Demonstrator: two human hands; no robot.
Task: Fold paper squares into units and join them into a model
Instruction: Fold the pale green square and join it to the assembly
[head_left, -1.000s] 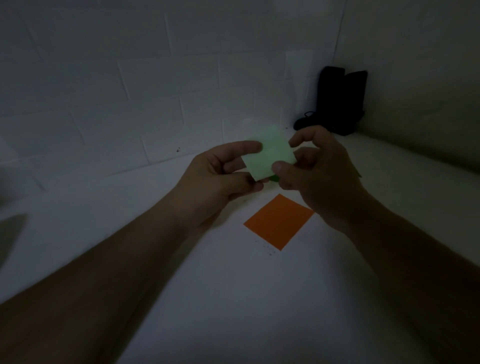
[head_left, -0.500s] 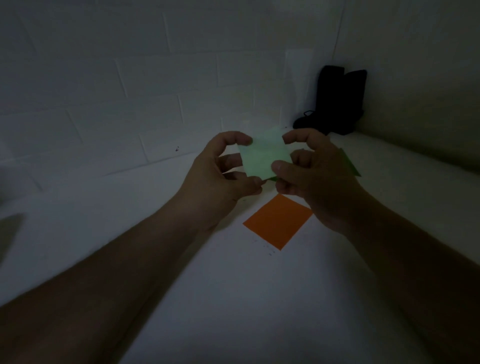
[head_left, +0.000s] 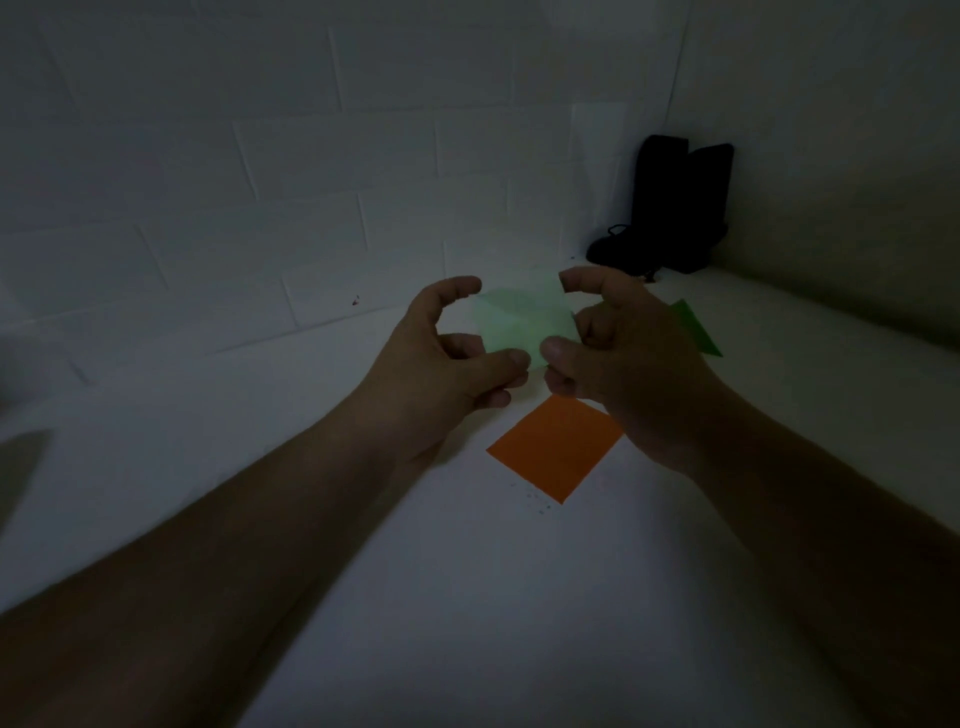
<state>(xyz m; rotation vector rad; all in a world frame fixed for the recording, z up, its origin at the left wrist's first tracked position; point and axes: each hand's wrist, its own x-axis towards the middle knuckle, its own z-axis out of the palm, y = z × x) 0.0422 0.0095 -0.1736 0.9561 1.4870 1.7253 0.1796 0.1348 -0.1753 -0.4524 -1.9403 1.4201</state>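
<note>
In the head view, you are holding the pale green paper up above the white table, your left hand pinching its lower edge between thumb and fingers while your right hand is gripping its right side. The orange square is lying flat beneath your hands, and a darker green sheet is peeking out behind your right hand.

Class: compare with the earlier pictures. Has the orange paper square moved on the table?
No. The orange paper square lies flat in the same spot, same distance from the black object in the corner.
</note>
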